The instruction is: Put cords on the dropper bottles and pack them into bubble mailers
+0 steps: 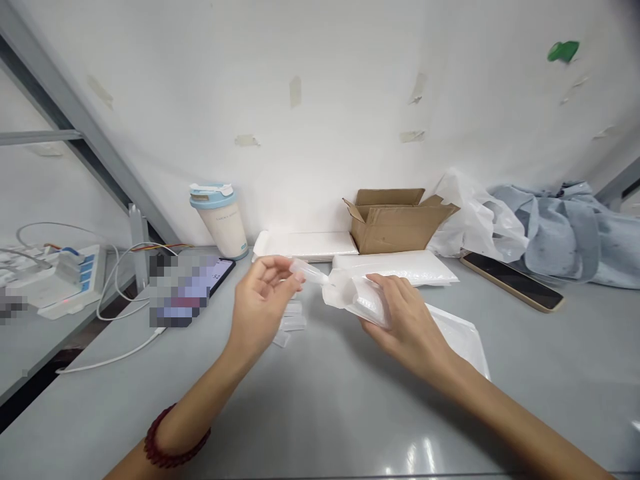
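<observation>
Pinch grip, left hand [270, 280]: thumb and fingertips closed on one end of a clear plastic sleeve [311, 272], the free end pointing right. Full grip, right hand [403, 317]: thumb and fingers wrapped around a white padded envelope [345, 293], its near-left end loose and crumpled.

Risks, as judged: the sleeve could bend or catch on the envelope's soft edge, since it is thin and held at one end only; it could slip, the pinch being small. The envelope could crease or fold shut if the right hand squeezes hard.

Position relative to the grip: sleeve just right of the left fingertips, its free end meeting or overlapping the envelope's left end; whether it enters cannot be told. Envelope left of the right palm, its body partly covered by the fingers. Both raised above the grey table [320, 413].

Surroundings, left to right:
- Power strip [93, 273], white, cables attached.
- Phone [220, 273], screen lit, partly blurred.
- Cup [227, 227], blue lid, near the wall.
- Small clear pieces [294, 323], several, on the table just beyond the left hand.
- Flat white packs [310, 245], far side.
- Cardboard box [400, 227], flaps open, far side.
- White padded mailers [425, 267], in front of the box.
- White flat bag [465, 337], partly behind the right forearm.
- Translucent plastic bag [475, 213], crumpled.
- Dark-screened phone [510, 283], tan edge.
- Blue-grey cloth bag [590, 233], far right.
</observation>
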The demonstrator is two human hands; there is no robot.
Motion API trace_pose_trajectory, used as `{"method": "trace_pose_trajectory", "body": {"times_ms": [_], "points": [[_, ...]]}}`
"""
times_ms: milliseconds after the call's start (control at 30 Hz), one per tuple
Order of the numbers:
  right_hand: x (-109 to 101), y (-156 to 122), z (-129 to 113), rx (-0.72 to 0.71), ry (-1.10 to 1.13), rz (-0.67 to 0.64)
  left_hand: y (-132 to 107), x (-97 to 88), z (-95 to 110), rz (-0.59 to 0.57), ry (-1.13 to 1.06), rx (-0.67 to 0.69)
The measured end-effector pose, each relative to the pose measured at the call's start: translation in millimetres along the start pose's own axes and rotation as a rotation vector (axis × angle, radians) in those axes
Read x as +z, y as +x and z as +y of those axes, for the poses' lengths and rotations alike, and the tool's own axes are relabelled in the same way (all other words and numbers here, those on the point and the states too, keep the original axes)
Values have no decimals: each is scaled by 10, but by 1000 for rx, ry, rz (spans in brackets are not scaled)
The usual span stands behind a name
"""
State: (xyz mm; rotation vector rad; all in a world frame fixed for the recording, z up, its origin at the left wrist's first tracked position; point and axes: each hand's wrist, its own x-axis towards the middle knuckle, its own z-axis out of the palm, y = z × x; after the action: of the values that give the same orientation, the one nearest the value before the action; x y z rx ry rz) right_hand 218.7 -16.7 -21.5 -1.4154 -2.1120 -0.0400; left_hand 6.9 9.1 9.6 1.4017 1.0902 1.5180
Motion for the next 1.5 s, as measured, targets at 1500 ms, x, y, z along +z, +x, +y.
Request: {"method": "trace_pose_trajectory", "body": {"times_ms": [1500], "points": [[38,-23,-47,-136,11,-109,277,-422,-315,-313,1025,429]]}}
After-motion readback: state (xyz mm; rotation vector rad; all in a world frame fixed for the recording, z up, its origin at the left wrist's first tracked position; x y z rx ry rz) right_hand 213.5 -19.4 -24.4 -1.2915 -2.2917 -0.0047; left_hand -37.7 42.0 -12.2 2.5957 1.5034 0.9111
